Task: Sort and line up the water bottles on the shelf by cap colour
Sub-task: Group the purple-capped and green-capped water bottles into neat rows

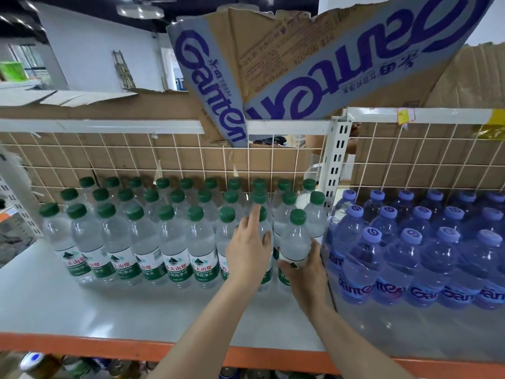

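Head view: the shelf (82,305) carries green-capped bottles (175,242) in upright rows on its left part and purple-capped bottles (410,255) upright on its right part, the two groups meeting near the white upright post (337,160). The left hand (250,250) is curled, fingers spread, around a front-row green-capped bottle (266,231) – its cap largely hidden behind the fingers. The right hand (306,269) cups the lower body of the end green-capped bottle (296,239), just beside the purple group. Both bottles stand directly ahead of the hands, long axes vertical, caps up. Judgement: each hand is nearest its own bottle – any closing-up of the row would run sideways, bottles kept upright.
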Action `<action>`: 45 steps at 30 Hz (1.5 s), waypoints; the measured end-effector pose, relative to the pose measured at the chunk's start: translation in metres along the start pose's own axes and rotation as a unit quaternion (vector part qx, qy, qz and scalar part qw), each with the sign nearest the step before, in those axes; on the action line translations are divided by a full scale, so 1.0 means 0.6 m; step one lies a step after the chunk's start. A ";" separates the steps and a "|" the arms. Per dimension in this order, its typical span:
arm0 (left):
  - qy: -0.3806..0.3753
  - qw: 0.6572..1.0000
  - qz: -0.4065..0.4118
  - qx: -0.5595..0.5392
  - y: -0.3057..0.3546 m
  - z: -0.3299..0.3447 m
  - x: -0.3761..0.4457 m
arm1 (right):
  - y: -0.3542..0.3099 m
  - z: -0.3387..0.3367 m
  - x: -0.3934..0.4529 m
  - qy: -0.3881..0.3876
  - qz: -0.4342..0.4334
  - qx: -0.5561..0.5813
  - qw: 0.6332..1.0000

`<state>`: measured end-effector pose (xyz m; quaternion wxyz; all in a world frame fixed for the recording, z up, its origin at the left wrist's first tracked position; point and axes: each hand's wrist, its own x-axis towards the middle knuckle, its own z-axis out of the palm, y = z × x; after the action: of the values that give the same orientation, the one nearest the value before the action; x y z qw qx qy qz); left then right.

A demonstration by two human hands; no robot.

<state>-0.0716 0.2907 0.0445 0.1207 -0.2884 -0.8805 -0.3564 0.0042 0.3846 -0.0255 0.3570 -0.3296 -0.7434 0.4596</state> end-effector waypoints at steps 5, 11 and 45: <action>-0.001 1.000 0.004 0.001 -0.002 0.005 0.000 | 0.015 0.017 0.009 -0.011 0.006 0.042 0.999; -0.003 1.000 0.009 0.013 -0.004 0.008 0.001 | 0.044 0.021 0.011 -0.073 0.029 -0.015 0.997; -0.027 0.998 0.030 0.050 -0.001 0.004 0.000 | 0.007 0.019 -0.011 -0.032 0.031 0.012 0.999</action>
<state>-0.0719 0.2922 0.0426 0.1215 -0.3177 -0.8912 -0.3002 -0.0013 0.3756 -0.0345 0.3224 -0.3330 -0.7384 0.4899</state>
